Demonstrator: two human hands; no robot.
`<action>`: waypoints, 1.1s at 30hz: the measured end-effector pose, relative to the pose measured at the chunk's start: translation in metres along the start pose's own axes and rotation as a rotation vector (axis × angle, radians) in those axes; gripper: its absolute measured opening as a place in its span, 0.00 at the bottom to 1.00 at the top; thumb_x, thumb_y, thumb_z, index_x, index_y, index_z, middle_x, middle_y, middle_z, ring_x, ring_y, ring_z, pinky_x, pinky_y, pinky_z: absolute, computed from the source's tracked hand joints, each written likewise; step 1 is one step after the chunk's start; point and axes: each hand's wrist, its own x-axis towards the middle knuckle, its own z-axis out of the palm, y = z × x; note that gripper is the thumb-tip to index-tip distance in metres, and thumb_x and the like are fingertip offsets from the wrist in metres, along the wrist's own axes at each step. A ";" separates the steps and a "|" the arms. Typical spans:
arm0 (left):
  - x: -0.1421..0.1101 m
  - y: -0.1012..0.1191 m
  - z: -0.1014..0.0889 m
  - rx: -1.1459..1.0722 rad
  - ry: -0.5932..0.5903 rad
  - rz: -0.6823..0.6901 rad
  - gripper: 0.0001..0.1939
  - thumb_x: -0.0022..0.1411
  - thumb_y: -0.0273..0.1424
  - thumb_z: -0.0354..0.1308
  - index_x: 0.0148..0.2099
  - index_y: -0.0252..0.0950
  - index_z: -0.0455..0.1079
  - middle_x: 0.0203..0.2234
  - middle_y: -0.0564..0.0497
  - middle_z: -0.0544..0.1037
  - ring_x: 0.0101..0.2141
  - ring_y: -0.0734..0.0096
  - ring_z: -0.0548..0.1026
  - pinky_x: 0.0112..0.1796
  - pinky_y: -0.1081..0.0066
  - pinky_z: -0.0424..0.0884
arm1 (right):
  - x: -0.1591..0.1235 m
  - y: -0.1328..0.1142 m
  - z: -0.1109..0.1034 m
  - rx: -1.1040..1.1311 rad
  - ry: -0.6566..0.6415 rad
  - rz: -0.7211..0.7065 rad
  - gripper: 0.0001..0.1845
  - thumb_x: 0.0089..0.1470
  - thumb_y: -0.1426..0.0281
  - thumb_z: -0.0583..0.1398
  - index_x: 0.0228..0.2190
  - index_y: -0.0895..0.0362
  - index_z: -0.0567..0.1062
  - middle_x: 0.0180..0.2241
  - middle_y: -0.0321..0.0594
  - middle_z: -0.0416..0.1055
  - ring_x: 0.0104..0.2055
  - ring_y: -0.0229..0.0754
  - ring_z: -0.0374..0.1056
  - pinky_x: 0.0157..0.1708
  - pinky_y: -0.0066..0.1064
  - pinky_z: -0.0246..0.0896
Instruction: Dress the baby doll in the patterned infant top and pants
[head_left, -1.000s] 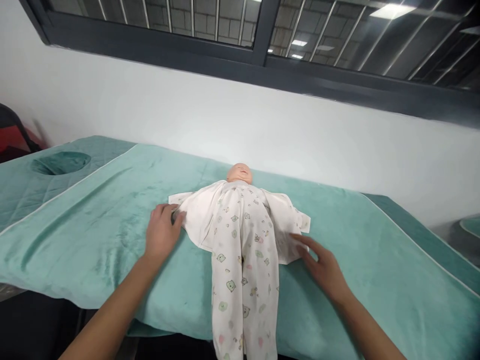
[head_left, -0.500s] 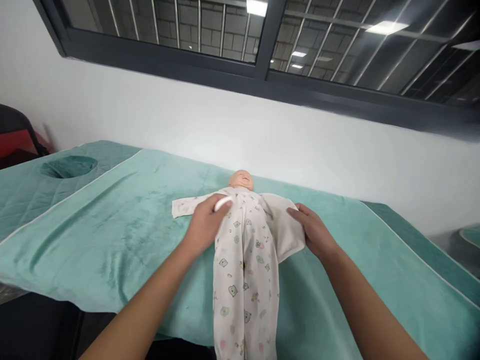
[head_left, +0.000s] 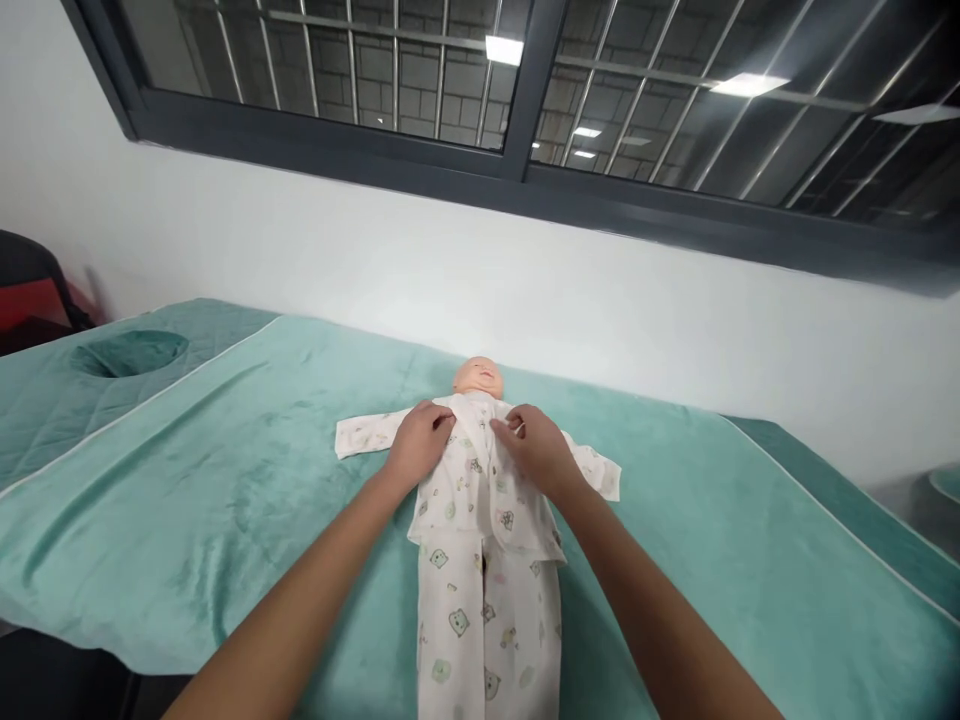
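Observation:
A baby doll (head_left: 478,376) lies on its back, head toward the wall, in a white printed baby shirt (head_left: 457,500) and matching pants (head_left: 454,640). Both shirt fronts lie folded over the chest, and the sleeves stretch out to either side. My left hand (head_left: 420,440) is closed in a pinch at the shirt's edge on the left of the chest. On the right of the chest, my right hand (head_left: 536,450) has thumb and finger pinched on the other shirt front. The fingertips partly cover the cloth they hold.
A teal velvety cover (head_left: 277,480) is spread over the bed, which has a face hole (head_left: 131,352) at its left end. Behind it rise a white wall (head_left: 360,260) and a barred window (head_left: 420,90). A black and red chair (head_left: 34,290) stands far left.
The right shirt front, held out to the side before, now lies over the chest. My right hand has moved inward with it. The left front has also come down over the belly.

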 end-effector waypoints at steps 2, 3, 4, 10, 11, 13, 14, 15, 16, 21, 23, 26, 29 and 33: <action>0.016 0.002 0.016 0.023 0.021 0.026 0.13 0.63 0.31 0.51 0.39 0.35 0.77 0.34 0.47 0.76 0.37 0.64 0.74 0.44 0.64 0.69 | 0.020 -0.009 0.009 -0.108 -0.032 0.013 0.15 0.55 0.56 0.58 0.27 0.55 0.67 0.32 0.42 0.70 0.33 0.44 0.65 0.33 0.33 0.56; 0.022 0.004 0.023 0.013 0.017 0.043 0.13 0.64 0.31 0.51 0.42 0.36 0.77 0.35 0.47 0.76 0.37 0.65 0.74 0.44 0.65 0.69 | 0.030 -0.012 0.012 -0.122 -0.061 0.029 0.15 0.54 0.58 0.58 0.24 0.54 0.66 0.28 0.42 0.68 0.32 0.44 0.65 0.33 0.33 0.56; 0.028 0.007 0.028 0.000 0.002 0.061 0.14 0.64 0.31 0.51 0.45 0.36 0.77 0.37 0.47 0.77 0.39 0.65 0.74 0.44 0.65 0.69 | 0.038 -0.014 0.013 -0.112 -0.093 0.041 0.15 0.53 0.60 0.59 0.21 0.54 0.64 0.25 0.41 0.66 0.31 0.44 0.64 0.32 0.33 0.55; 0.053 0.016 0.027 -0.014 -0.143 0.003 0.13 0.63 0.36 0.53 0.39 0.38 0.78 0.37 0.49 0.79 0.40 0.63 0.75 0.43 0.66 0.67 | 0.069 0.003 0.016 0.071 -0.105 -0.009 0.15 0.52 0.66 0.54 0.16 0.54 0.61 0.20 0.35 0.62 0.26 0.39 0.59 0.28 0.29 0.53; 0.055 0.015 0.025 -0.034 -0.171 -0.015 0.13 0.63 0.38 0.53 0.37 0.38 0.77 0.36 0.49 0.79 0.38 0.63 0.75 0.41 0.67 0.68 | 0.070 0.007 0.019 0.117 -0.075 -0.015 0.14 0.54 0.65 0.52 0.18 0.54 0.62 0.21 0.34 0.62 0.27 0.38 0.59 0.28 0.29 0.54; 0.056 0.011 0.023 -0.098 -0.196 -0.048 0.13 0.61 0.39 0.55 0.36 0.38 0.76 0.34 0.51 0.79 0.34 0.66 0.74 0.37 0.69 0.67 | 0.068 0.014 0.028 0.270 -0.011 -0.004 0.14 0.56 0.63 0.50 0.21 0.55 0.64 0.21 0.32 0.62 0.27 0.37 0.59 0.28 0.27 0.54; 0.056 0.009 0.023 -0.137 -0.181 -0.071 0.12 0.60 0.39 0.56 0.35 0.38 0.75 0.33 0.52 0.78 0.33 0.67 0.73 0.35 0.70 0.67 | 0.066 0.016 0.033 0.370 0.006 0.013 0.14 0.55 0.61 0.51 0.22 0.55 0.65 0.21 0.31 0.62 0.26 0.37 0.58 0.27 0.27 0.54; 0.056 0.007 0.024 -0.184 -0.151 -0.100 0.11 0.59 0.39 0.57 0.35 0.37 0.74 0.31 0.53 0.77 0.31 0.69 0.72 0.34 0.71 0.66 | 0.064 0.018 0.036 0.468 0.015 0.035 0.14 0.54 0.60 0.53 0.23 0.55 0.66 0.21 0.30 0.62 0.26 0.37 0.58 0.27 0.27 0.53; 0.056 0.006 0.026 -0.237 -0.115 -0.136 0.11 0.59 0.39 0.58 0.34 0.37 0.74 0.28 0.53 0.76 0.29 0.70 0.71 0.32 0.72 0.65 | 0.062 0.018 0.039 0.552 0.021 0.056 0.14 0.53 0.60 0.55 0.23 0.55 0.68 0.20 0.30 0.62 0.25 0.36 0.57 0.27 0.27 0.53; 0.056 0.013 0.033 -0.591 -0.024 -0.314 0.12 0.58 0.40 0.60 0.35 0.36 0.72 0.19 0.57 0.69 0.21 0.77 0.65 0.25 0.75 0.61 | 0.055 0.012 0.039 0.639 0.083 0.126 0.11 0.52 0.61 0.59 0.27 0.56 0.75 0.26 0.32 0.72 0.29 0.38 0.63 0.31 0.28 0.56; 0.056 0.018 0.033 -0.682 -0.074 -0.318 0.12 0.58 0.39 0.61 0.35 0.35 0.73 0.21 0.55 0.72 0.22 0.78 0.65 0.26 0.75 0.62 | 0.052 0.008 0.037 0.641 0.098 0.140 0.12 0.53 0.60 0.60 0.29 0.56 0.77 0.28 0.34 0.75 0.31 0.39 0.66 0.32 0.28 0.58; 0.056 0.024 0.031 -0.717 -0.146 -0.325 0.11 0.58 0.38 0.61 0.34 0.34 0.74 0.22 0.54 0.73 0.21 0.79 0.65 0.25 0.76 0.61 | 0.046 0.004 0.037 0.634 0.126 0.136 0.13 0.53 0.59 0.60 0.31 0.55 0.79 0.30 0.36 0.77 0.33 0.42 0.69 0.34 0.30 0.61; 0.055 0.023 0.028 -0.724 -0.171 -0.334 0.10 0.57 0.36 0.61 0.35 0.33 0.76 0.21 0.54 0.72 0.20 0.79 0.64 0.23 0.76 0.60 | 0.042 0.001 0.038 0.661 0.169 0.130 0.12 0.53 0.59 0.61 0.32 0.54 0.80 0.32 0.36 0.78 0.35 0.42 0.71 0.35 0.30 0.63; 0.055 0.018 0.029 -0.772 -0.167 -0.337 0.10 0.56 0.36 0.63 0.36 0.32 0.75 0.22 0.53 0.72 0.23 0.78 0.67 0.23 0.77 0.60 | 0.042 -0.002 0.040 0.674 0.237 0.069 0.12 0.54 0.60 0.61 0.33 0.55 0.79 0.33 0.38 0.78 0.35 0.42 0.71 0.36 0.31 0.64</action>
